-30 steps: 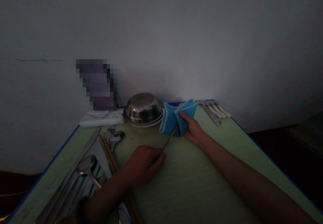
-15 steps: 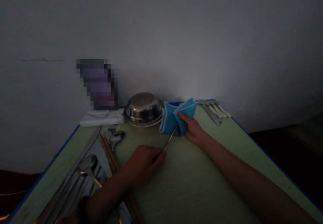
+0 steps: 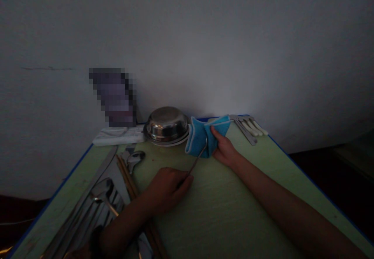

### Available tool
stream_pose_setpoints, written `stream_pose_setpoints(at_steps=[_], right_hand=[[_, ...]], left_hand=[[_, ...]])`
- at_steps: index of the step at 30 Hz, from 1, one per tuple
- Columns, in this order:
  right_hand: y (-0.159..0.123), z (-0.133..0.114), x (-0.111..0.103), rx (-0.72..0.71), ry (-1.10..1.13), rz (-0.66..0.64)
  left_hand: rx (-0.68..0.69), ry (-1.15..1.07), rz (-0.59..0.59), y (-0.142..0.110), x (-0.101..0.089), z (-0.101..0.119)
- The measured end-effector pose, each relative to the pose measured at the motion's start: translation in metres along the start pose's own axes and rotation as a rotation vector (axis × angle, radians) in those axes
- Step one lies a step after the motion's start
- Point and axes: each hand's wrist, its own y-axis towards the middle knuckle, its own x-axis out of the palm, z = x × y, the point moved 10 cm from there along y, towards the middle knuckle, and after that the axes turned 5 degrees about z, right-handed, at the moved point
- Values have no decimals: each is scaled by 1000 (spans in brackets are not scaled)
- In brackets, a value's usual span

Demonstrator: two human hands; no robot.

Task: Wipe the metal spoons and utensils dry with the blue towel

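Note:
My left hand point(image 3: 171, 187) is closed round the handle end of a slim metal piece of cutlery point(image 3: 197, 161), which slants up and away to the right. Its far end lies against the fold of a blue cloth point(image 3: 197, 136), so its kind cannot be made out. My right hand point(image 3: 224, 146) grips that cloth from the right side, with the thumb on top and the other fingers mostly behind it. The cloth is folded, has pale edging and is held above the table's far part.
On the green table point(image 3: 222, 212), an upturned metal bowl point(image 3: 166, 124) rests on plates. Cutlery point(image 3: 248, 128) lies far right. At left are wooden chopsticks point(image 3: 126, 175), a spoon point(image 3: 136, 158), a ladle point(image 3: 102, 191) and a slotted turner point(image 3: 87, 216). A blurred-out upright object point(image 3: 115, 97) leans against the wall.
My right hand has shifted slightly right with the cloth's right flap. The fold has opened a little, and more of the cutlery's far end shows. My left hand has hardly moved.

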Motion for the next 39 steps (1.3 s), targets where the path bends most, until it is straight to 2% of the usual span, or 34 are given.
stream_pose_setpoints(at_steps=[13,39], right_hand=[[-3,-1,3,-19,-31,-38],[-1,2,0,36,27,17]], left_hand=[[6,12,8,0,1,-1],[7,25,4,0,2,-1]])
